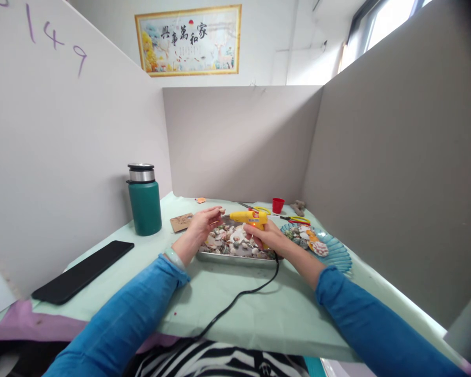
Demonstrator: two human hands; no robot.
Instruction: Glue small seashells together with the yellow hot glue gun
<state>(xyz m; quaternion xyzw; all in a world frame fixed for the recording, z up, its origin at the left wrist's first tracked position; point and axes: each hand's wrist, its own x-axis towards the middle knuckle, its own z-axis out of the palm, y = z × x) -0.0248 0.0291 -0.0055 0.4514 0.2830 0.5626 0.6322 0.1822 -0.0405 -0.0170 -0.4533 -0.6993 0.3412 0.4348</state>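
Note:
My right hand (265,234) is wrapped round a yellow hot glue gun (248,217), and its nozzle points left. Pinched in the fingertips of my left hand (204,222) is a small pale shell (222,210), close to the nozzle tip. Whether the two touch I cannot tell. Below both hands sits a shallow metal tray (235,258) full of mixed shells (237,238). A black cord (239,297) runs from the glue gun's handle over the table to its front edge.
Left stand a green bottle (145,207), a black flat pad (84,271) and a brown card (180,223). Right lies a blue scalloped plate (339,254) with shells. Behind are a red cup (278,205) and yellow-handled scissors (298,219). Grey partitions (243,141) enclose the table.

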